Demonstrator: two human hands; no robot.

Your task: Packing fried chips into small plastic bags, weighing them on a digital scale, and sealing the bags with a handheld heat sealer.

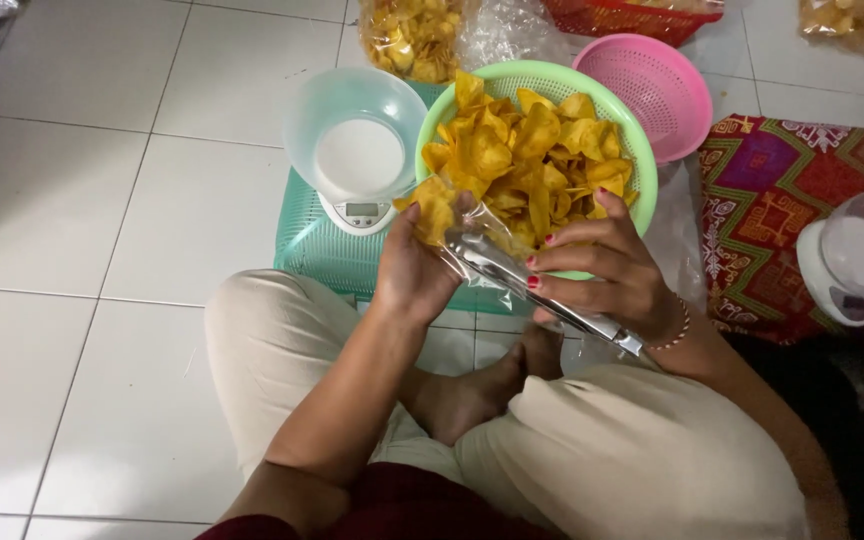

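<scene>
I sit cross-legged on a white tiled floor. My left hand [414, 270] grips the mouth of a clear plastic bag [452, 222] with a few yellow chips in it. My right hand [602, 270] holds metal tongs [542, 295] that lie across the bag's mouth, pointing left. Just beyond both hands stands a green basket [637, 175] heaped with yellow chips [527, 160]. Left of it, a kitchen scale [360, 212] carries a clear bowl [352, 135].
The green basket and the scale rest on an upturned teal crate [307, 245]. A pink basket [652, 85] sits behind the green one. Bags of chips [412, 35] lie at the back. On a patterned cloth [767, 210] at right stands a second scale with bowl [857, 260].
</scene>
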